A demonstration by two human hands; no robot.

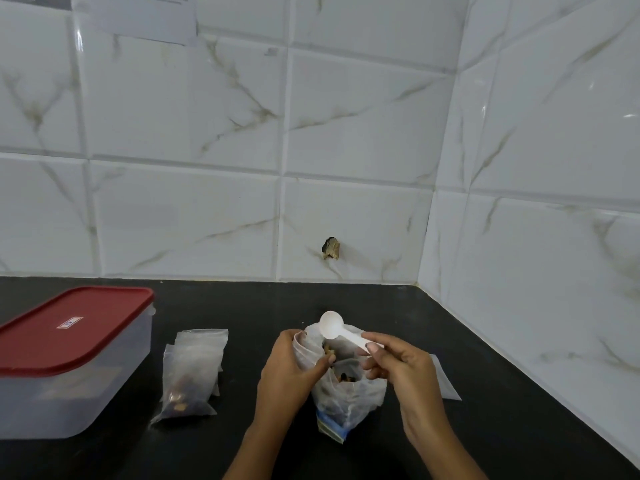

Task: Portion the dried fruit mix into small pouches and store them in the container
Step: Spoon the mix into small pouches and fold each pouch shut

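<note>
1. Left hand grips the rim of the crumpled clear plastic bag, fingers curled round the edge to hold its mouth open. Right hand pinches the handle of the small white plastic spoon between thumb and fingertips; the spoon's bowl sits above the far rim and looks empty.
2. Brown dried fruit mix shows inside the bag, which stands on the black bench between the hands.
3. Stack of small clear filled pouches lies left of the bag, just beside the rectangular translucent container. Its red lid is on. A flat clear empty pouch lies on the bench behind the right hand.
4. Risk: the bag is soft and only the left hand props it. If that grip slackens during a scoop, the mouth would likely fold and the bag could tip, spilling mix.
5. Risk: the spoon is held far back on a thin handle. A heaped load may roll off on its way to a pouch.
6. Risk: neither hand is free to hold the empty pouch open; pouring into it flat would scatter pieces.
7. Risk: the lid has to come off before storing, and the pouches sit near enough to be knocked.
</note>
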